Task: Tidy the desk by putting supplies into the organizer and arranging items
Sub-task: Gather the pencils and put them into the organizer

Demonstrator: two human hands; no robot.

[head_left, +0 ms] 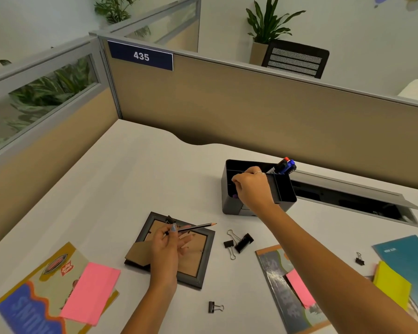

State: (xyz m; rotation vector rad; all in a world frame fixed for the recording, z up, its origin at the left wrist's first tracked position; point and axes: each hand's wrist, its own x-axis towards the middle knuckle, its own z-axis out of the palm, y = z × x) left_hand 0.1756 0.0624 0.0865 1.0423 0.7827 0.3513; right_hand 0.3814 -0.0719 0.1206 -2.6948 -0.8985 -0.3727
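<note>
A black desk organizer [228,197] stands at the back right of the white desk, with several markers [285,165] upright in its right compartment. My right hand [253,189] reaches into its open left part with fingers curled; a small purple bit shows under the thumb, and I cannot tell whether the hand holds it. My left hand [167,247] grips a dark pencil [199,227], tip pointing right, above a dark picture frame [199,273] lying face down. Two black binder clips [241,242] lie right of the frame, another binder clip [215,307] near the front, and a small one [359,259] far right.
A snack booklet [27,292] with a pink sticky pad [89,292] lies front left. Front right are a printed card [275,285] with a pink note [299,288], a yellow pad [391,285] and a teal book [405,256]. An open cable tray [348,201] runs behind the organizer; partition walls enclose the desk.
</note>
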